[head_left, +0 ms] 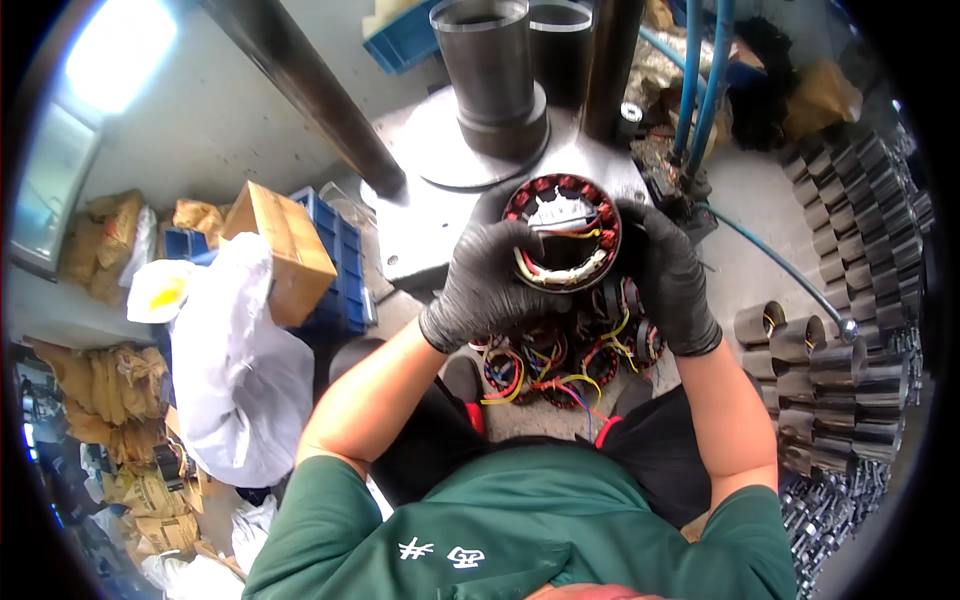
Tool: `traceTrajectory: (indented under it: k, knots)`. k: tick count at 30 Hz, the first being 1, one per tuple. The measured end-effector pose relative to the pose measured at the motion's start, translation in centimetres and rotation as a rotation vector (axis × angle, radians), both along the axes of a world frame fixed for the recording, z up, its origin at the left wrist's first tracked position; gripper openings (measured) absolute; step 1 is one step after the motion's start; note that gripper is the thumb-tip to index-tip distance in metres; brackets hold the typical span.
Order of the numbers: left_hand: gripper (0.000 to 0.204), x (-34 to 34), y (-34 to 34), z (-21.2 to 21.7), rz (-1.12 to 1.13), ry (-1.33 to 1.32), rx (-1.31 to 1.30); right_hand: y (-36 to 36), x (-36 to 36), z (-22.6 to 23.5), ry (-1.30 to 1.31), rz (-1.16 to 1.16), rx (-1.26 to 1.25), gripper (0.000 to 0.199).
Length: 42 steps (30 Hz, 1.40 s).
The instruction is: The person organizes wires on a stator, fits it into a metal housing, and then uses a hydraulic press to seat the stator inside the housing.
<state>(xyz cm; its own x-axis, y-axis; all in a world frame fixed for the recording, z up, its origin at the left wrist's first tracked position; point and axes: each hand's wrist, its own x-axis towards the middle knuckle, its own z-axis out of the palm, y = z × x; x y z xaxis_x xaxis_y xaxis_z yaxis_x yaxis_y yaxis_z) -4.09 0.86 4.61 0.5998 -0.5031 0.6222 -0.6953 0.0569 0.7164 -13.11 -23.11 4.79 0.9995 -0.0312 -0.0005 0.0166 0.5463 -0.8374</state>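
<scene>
A round motor stator point(563, 228) with red copper windings, white lacing and coloured wire leads is held up in front of me by both hands. My left hand point(487, 283), in a black glove, grips its left and lower side. My right hand point(668, 272), also in a black glove, clasps its right side. Below the hands, several more wound stators point(560, 362) with yellow, red and blue leads lie in a pile near my lap.
A grey press base plate point(432, 215) with a dark steel cylinder point(487, 70) and columns stands just behind the stator. Stacked metal motor housings point(835, 390) fill the right side. A cardboard box point(280, 250), blue crates and a white bag point(235, 370) sit at left.
</scene>
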Motion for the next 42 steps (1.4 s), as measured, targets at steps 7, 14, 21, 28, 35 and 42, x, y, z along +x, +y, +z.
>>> traceTrajectory:
  k: [7, 14, 21, 28, 35, 42]
  knots:
    - [0.055, 6.0, -0.5, 6.5, 0.378, -0.268, -0.032, -0.6, 1.5, 0.4, -0.084, -0.297, -0.109, 0.026]
    - [0.045, 17.8, -4.6, 16.0, 0.487, -0.446, 0.039, -1.9, 1.7, 1.1, -0.088, -0.336, -0.060, 0.025]
    - [0.048, 25.1, -2.6, 14.4, 0.318, 0.315, 0.051, -2.6, 3.4, 0.2, -0.110, -0.344, -0.118, 0.033]
    - [0.042, 21.3, -5.3, 14.6, 0.254, 0.410, 0.093, -5.3, 4.1, -0.6, -0.041, -0.428, -0.206, 0.027]
    - [0.034, 29.8, -1.0, 11.6, 0.198, 0.279, 0.131, -3.8, 5.4, -1.6, -0.110, -0.474, -0.211, 0.029]
    - [0.047, 25.1, -4.0, 13.2, 0.423, 0.047, 0.274, -6.5, 6.5, -4.3, -0.100, -0.621, -0.657, 0.027]
